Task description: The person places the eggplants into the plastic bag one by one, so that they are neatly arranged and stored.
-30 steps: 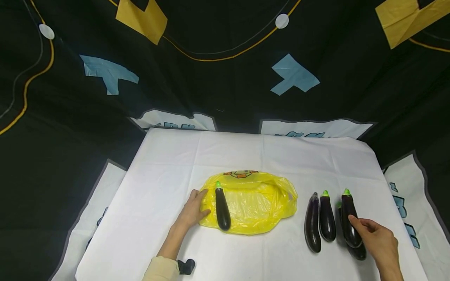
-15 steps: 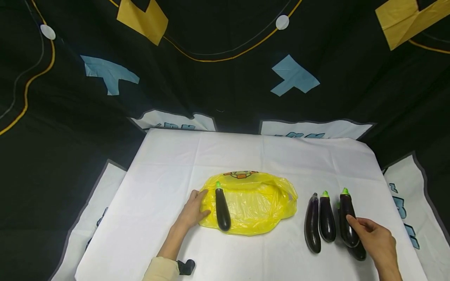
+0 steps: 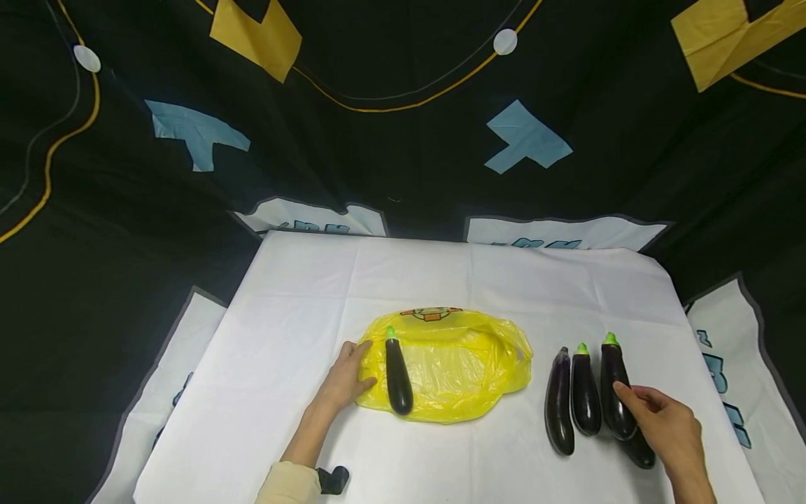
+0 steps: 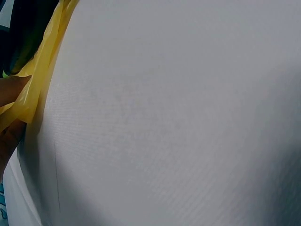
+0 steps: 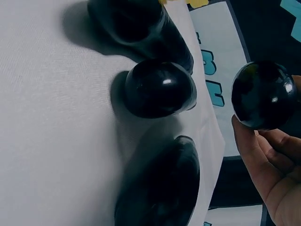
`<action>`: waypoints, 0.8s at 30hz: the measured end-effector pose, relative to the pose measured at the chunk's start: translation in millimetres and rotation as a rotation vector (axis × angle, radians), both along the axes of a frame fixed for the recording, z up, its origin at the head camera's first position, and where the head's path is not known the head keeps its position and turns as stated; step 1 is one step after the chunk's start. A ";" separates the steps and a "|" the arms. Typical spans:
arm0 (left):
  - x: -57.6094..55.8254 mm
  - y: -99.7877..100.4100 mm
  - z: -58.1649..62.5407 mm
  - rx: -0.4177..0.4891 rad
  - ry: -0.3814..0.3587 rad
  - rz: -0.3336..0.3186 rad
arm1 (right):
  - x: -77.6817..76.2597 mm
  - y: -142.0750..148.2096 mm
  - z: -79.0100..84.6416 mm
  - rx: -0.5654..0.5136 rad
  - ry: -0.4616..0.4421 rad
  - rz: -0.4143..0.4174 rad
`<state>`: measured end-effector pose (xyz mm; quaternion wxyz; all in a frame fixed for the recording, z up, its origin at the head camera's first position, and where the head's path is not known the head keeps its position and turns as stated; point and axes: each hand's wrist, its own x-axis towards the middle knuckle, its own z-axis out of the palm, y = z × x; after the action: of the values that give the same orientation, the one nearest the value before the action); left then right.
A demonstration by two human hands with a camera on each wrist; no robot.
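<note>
At the left end of a yellow plastic bag [image 3: 462, 371], my left hand [image 3: 343, 378] pinches the bag's edge; in the left wrist view the film runs between thumb and finger. One dark eggplant [image 3: 398, 378] with a green stem lies on or in the bag's left part; I cannot tell which. My right hand [image 3: 670, 427] holds another eggplant [image 3: 612, 385] between thumb and fingers. It is raised off the table in the right wrist view [image 5: 263, 96]. Beneath it lies a partly hidden eggplant [image 3: 641, 451], and two more eggplants [image 3: 559, 406] [image 3: 585, 392] lie to its left.
A white cloth covers the table [image 3: 302, 294]. A dark curtain [image 3: 390, 161] with coloured patches hangs behind and at the sides. Beside the left sleeve [image 3: 290, 483] is a black wrist attachment [image 3: 334, 480].
The eggplant in my right hand has shifted slightly left and away from me, off the one beneath it. My left hand, the bag and the other eggplants have stayed in place.
</note>
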<state>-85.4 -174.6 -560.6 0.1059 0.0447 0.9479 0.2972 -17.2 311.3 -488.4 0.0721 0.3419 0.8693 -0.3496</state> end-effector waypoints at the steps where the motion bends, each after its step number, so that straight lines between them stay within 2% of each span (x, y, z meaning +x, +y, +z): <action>1: 0.1 0.0 -0.1 0.002 0.000 0.001 | -0.3 -0.4 0.6 0.003 0.005 0.005; 9: 0.8 0.2 -1.0 -0.002 0.007 0.006 | -4.2 -3.3 3.3 0.004 0.030 0.031; 16: -0.1 -0.2 -1.4 0.005 0.006 0.006 | -8.7 -12.8 5.6 0.010 0.069 0.088; 24: -0.1 -0.2 -1.8 0.001 0.009 -0.002 | -15.3 -31.3 8.5 -0.045 0.092 0.166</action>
<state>-85.5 -174.8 -562.5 0.1020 0.0470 0.9481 0.2974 -32.5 280.0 -479.9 0.0686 0.2504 0.8890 -0.3772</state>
